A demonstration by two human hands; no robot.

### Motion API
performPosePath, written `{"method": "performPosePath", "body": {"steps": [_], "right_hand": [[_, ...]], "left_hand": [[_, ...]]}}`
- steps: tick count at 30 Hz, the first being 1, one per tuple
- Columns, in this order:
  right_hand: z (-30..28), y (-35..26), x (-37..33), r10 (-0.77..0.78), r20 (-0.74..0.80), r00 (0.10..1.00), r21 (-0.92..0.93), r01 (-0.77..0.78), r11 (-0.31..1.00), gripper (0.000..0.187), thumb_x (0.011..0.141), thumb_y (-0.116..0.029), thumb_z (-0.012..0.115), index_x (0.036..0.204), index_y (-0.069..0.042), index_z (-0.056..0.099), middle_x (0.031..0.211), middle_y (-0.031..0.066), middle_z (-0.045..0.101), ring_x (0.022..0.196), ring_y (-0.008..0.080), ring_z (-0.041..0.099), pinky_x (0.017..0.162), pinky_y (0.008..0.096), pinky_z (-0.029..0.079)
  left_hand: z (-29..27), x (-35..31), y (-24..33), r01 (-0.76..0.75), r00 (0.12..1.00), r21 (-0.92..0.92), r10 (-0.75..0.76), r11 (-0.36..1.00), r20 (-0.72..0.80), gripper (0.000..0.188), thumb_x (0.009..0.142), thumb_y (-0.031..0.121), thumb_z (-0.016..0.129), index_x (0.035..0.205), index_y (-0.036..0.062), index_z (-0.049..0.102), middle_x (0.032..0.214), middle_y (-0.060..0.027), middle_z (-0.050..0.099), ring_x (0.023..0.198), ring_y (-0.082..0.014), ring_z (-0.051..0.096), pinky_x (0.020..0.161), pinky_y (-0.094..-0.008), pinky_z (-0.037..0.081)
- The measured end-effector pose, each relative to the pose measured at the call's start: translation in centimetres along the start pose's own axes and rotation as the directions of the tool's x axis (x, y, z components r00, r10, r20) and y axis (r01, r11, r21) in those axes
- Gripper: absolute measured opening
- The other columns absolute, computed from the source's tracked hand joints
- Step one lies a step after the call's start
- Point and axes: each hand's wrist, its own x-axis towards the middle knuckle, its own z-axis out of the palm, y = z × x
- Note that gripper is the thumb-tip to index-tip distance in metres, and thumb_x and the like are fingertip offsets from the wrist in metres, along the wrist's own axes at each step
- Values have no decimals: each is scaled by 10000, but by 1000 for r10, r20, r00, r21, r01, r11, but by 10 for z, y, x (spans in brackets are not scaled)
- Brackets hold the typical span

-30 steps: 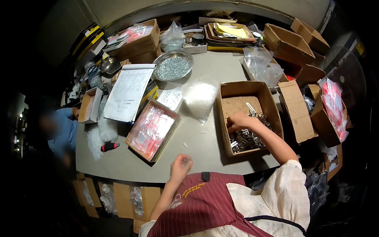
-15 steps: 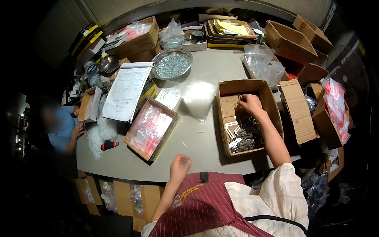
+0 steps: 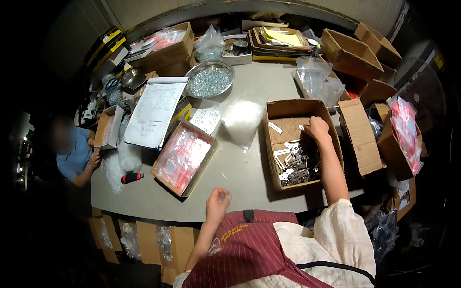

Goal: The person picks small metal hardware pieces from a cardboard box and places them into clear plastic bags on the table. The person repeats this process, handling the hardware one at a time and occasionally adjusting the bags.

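My right hand (image 3: 318,128) reaches into an open cardboard box (image 3: 302,107), its fingers pinched at a small pale metal strip (image 3: 301,128). Below it, in the near half of the box, lies a heap of slotted metal plates (image 3: 298,161), some bright and some dark. A single plate (image 3: 275,127) rests apart on the cardboard at the left side. My left hand (image 3: 218,204) hovers at the table's front edge with curled fingers. Something clear shows between them, too faint to name.
Left of the box stand a bag of white pieces (image 3: 241,120) and a box of red-edged plastic bags (image 3: 185,156). Farther off are a metal bowl of small parts (image 3: 210,81) and a clipboard (image 3: 156,113). A co-worker (image 3: 74,153) sits at the far left.
My right hand has shifted right inside the box. A plate now lies alone on the cardboard where none showed before. My left hand stays nearly in place.
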Motion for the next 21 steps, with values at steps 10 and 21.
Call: {"method": "performPosePath", "body": {"steps": [10,21], "right_hand": [[9,9,5,83,64,995,173,-93,981,280,748,-175,704,967,-6,746,985,257,718,969,423,688,853,493,558],[7,-74,24,-161,10,987,410,143,901,240,727,-187,699,869,5,727,837,225,720,815,368,723,724,442,581]], "left_hand": [[-1,6,-14,-19,999,78,17,997,34,195,891,177,731,1014,44,660,924,-80,727,891,-205,700,817,-329,536],[-2,10,-15,-36,997,28,34,999,63,171,899,136,703,1020,28,648,932,-87,723,884,-196,695,826,-329,538]]}}
